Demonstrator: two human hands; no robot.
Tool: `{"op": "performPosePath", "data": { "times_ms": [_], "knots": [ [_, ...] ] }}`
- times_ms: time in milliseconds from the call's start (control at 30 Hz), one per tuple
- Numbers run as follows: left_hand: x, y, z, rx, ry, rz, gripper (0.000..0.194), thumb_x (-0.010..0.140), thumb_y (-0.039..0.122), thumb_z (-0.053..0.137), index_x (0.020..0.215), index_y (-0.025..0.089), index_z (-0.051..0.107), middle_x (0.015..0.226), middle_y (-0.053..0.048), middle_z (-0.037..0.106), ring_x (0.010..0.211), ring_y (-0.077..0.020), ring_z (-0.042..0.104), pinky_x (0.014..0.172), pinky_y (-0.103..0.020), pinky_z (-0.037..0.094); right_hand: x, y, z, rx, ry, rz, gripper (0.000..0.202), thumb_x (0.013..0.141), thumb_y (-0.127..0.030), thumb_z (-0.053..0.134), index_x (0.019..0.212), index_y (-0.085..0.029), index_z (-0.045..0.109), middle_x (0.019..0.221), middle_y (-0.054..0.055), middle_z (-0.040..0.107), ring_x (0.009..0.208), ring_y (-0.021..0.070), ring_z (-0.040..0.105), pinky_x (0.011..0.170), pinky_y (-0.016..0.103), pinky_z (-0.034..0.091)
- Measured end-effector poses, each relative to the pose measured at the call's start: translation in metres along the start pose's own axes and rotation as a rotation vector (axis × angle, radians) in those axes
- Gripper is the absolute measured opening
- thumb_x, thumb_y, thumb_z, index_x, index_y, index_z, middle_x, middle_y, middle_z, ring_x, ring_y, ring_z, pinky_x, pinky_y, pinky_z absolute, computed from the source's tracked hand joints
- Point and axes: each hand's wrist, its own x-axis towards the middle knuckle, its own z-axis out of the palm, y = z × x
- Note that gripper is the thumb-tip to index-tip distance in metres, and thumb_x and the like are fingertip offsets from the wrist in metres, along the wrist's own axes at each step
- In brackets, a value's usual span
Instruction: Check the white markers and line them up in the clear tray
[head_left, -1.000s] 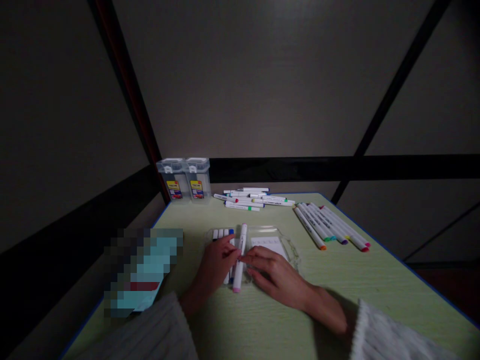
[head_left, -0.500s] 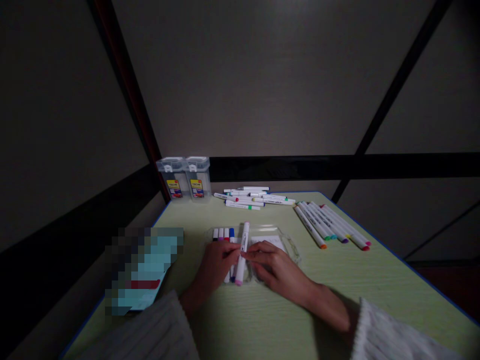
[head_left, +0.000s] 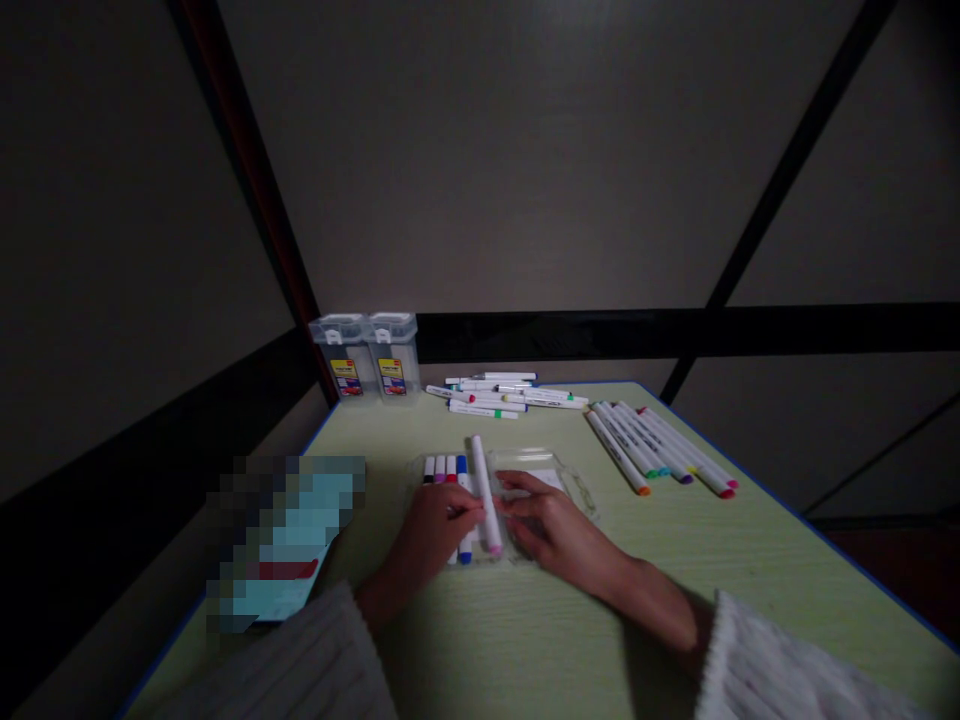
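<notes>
Fingers of the left hand, tips drawn narrow, touch the left side of a white cylindrical marker with pink ends, though whether they grip it I cannot tell. It slants over an open clear plastic case on the pale-green, blue-edged bench, right of a blue-capped white marker. The right hand, fingers loosely parted, is just beside it.

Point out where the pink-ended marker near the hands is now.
In the head view, the pink-ended marker is just below centre, over the clear case, between the left hand and right hand, just right of the blue-capped marker.
</notes>
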Motion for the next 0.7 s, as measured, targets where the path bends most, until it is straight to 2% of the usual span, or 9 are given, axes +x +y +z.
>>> {"op": "performPosePath", "data": {
  "times_ms": [100,233,333,433,600,700],
  "knots": [
    [-0.0008,0.0015,0.0013,0.044,-0.023,0.027,0.015,0.064,0.016,0.054,0.061,0.014,0.069,0.067,-0.006,0.068,0.062,-0.0156,0.06,0.058,-0.023,0.044,0.0005,-0.0013,0.0004,-0.007,-0.032,-0.023,0.038,0.072,-0.002,0.044,0.101,-0.017,0.063,0.122,0.009,0.052,0.114,0.0211,0.046,0.096,0.037,0.036],
    [-0.0012,0.0013,0.0044,-0.006,-0.007,-0.044,0.015,0.065,0.016,0.054,0.066,0.011,0.069,0.066,-0.007,0.068,0.06,-0.0157,0.061,0.057,-0.024,0.046,-0.0006,-0.0027,0.0019,-0.02,-0.026,0.0,0.046,0.073,-0.003,0.043,0.116,-0.015,0.051,0.115,0.011,0.056,0.107,0.0203,0.051,0.092,0.037,0.04],
    [-0.0012,0.0001,0.007,-0.063,0.017,-0.069,0.017,0.064,0.015,0.055,0.074,0.011,0.068,0.065,-0.006,0.067,0.06,-0.015,0.06,0.057,-0.023,0.047,-0.0018,-0.0015,0.0035,-0.037,-0.011,-0.002,0.051,0.074,-0.004,0.043,0.124,-0.014,0.044,0.115,0.011,0.056,0.107,0.0195,0.05,0.093,0.037,0.039],
    [-0.0009,-0.0004,0.0078,-0.056,0.017,-0.039,0.018,0.064,0.014,0.054,0.074,0.011,0.068,0.064,-0.005,0.066,0.057,-0.0139,0.058,0.055,-0.022,0.045,-0.0023,0.001,0.0045,-0.074,-0.024,-0.034,0.052,0.074,-0.003,0.042,0.124,-0.016,0.045,0.121,0.011,0.05,0.113,0.02,0.044,0.097,0.038,0.035],
    [-0.0003,-0.0002,0.006,0.09,-0.007,0.114,0.02,0.07,0.017,0.05,0.06,0.013,0.066,0.065,-0.006,0.064,0.06,-0.0142,0.057,0.057,-0.023,0.043,-0.0019,0.0042,0.0044,-0.1,-0.006,-0.001,0.052,0.069,0.0,0.043,0.118,-0.015,0.052,0.124,0.012,0.044,0.116,0.0221,0.041,0.098,0.039,0.034],
    [-0.0005,0.001,0.0054,0.118,-0.006,0.115,0.022,0.071,0.018,0.048,0.06,0.012,0.066,0.065,-0.007,0.065,0.06,-0.0147,0.058,0.055,-0.022,0.042,-0.0009,0.0038,0.0036,-0.096,-0.008,0.002,0.051,0.068,0.001,0.043,0.115,-0.015,0.054,0.122,0.012,0.044,0.114,0.0219,0.042,0.097,0.038,0.034]
  ]
}}
